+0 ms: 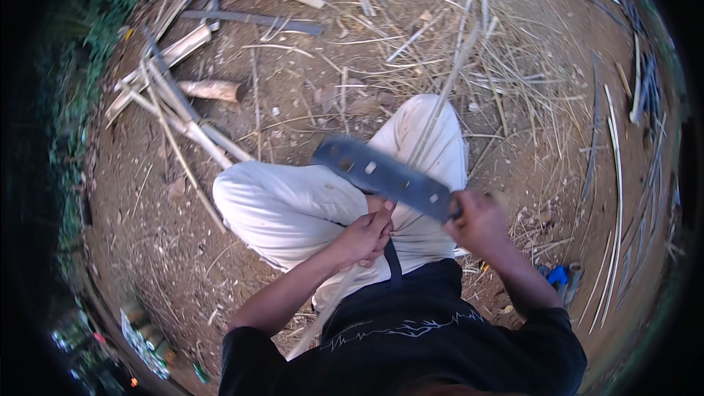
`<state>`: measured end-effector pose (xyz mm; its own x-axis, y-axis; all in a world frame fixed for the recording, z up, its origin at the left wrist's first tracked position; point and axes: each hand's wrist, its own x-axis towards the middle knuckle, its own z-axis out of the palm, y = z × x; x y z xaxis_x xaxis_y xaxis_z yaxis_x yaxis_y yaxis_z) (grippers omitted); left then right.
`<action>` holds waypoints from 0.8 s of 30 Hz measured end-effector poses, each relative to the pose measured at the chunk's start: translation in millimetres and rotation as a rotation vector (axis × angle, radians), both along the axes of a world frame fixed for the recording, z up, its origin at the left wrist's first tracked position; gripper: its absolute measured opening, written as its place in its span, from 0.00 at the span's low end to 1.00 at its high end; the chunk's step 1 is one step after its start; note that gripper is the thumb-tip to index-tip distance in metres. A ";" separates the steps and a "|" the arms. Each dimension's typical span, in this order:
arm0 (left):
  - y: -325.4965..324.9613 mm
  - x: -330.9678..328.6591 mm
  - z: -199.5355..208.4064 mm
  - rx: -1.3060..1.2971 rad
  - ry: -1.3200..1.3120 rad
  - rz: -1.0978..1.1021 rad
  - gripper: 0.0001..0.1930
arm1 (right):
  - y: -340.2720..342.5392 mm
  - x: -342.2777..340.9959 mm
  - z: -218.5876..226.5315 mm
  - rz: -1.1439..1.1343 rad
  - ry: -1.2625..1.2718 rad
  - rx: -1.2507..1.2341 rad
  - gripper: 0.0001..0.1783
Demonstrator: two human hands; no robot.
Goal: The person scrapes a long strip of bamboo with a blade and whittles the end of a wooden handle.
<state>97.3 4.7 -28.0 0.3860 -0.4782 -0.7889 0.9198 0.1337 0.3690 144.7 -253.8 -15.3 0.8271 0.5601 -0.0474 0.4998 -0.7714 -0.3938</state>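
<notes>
My right hand (478, 221) is wrapped round the handle of a wide dark machete (385, 174), a little blurred. Its broad blade, marked with several holes or pale spots, points to the upper left above my lap. A long thin bamboo strip (334, 302) is gripped in my left hand (365, 238), fingers closed and thumb along it. From beside my waist the strip runs up through that hand, and the blade crosses in front of it. Beyond the blade it appears to continue over my right knee. Whether blade and strip touch, I cannot tell.
Crossed legs in pale trousers (282, 202) lie under both hands. Split bamboo pieces (183, 114) and a short log (211, 90) are at the left. Shavings (513, 81) litter the ground ahead. Long strips (616, 198) and a blue object (557, 276) lie right.
</notes>
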 end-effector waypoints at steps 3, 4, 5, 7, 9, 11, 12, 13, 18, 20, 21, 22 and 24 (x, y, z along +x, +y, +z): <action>-20.7 4.9 -25.9 -0.045 0.058 -0.008 0.23 | 1.1 -25.0 -18.7 -0.027 0.082 -0.049 0.26; -26.7 1.7 -33.6 -0.021 0.065 -0.025 0.23 | -0.6 -27.0 -22.7 -0.038 0.093 -0.034 0.26; -34.1 -4.7 -38.1 0.065 0.026 -0.039 0.21 | -2.4 -30.5 -26.6 -0.051 0.108 -0.017 0.26; -37.4 -4.1 -36.1 -0.023 0.061 -0.045 0.21 | -7.0 -32.6 -28.3 -0.074 0.101 -0.051 0.26; -42.2 -3.4 -34.9 -0.043 0.049 -0.036 0.21 | -17.6 -27.7 -41.6 -0.111 0.067 -0.092 0.24; -43.1 1.4 -29.7 0.022 0.044 -0.033 0.18 | -29.2 -13.4 -55.8 -0.172 0.021 -0.099 0.21; -43.0 3.7 -25.2 0.055 0.041 -0.023 0.17 | -34.5 -5.0 -62.1 -0.194 -0.002 -0.102 0.20; -44.0 7.6 -20.4 0.029 0.029 -0.014 0.16 | -40.0 2.6 -70.2 -0.196 -0.051 -0.106 0.17; -41.7 10.7 -17.1 0.054 0.046 -0.013 0.16 | -49.3 40.0 -95.1 -0.432 -0.038 -0.120 0.13; -40.5 11.3 -14.4 0.055 0.069 -0.019 0.16 | -46.5 48.6 -88.2 -0.445 0.061 -0.125 0.15; -40.3 12.2 -14.4 0.051 0.077 -0.024 0.16 | -41.8 46.9 -80.7 -0.402 0.051 -0.133 0.15; -40.5 13.4 -14.4 0.047 0.084 -0.028 0.16 | -37.7 44.4 -76.4 -0.360 0.042 -0.140 0.16; -43.1 12.5 -12.2 0.062 0.087 -0.017 0.15 | -32.2 29.8 -74.4 -0.131 -0.073 -0.007 0.14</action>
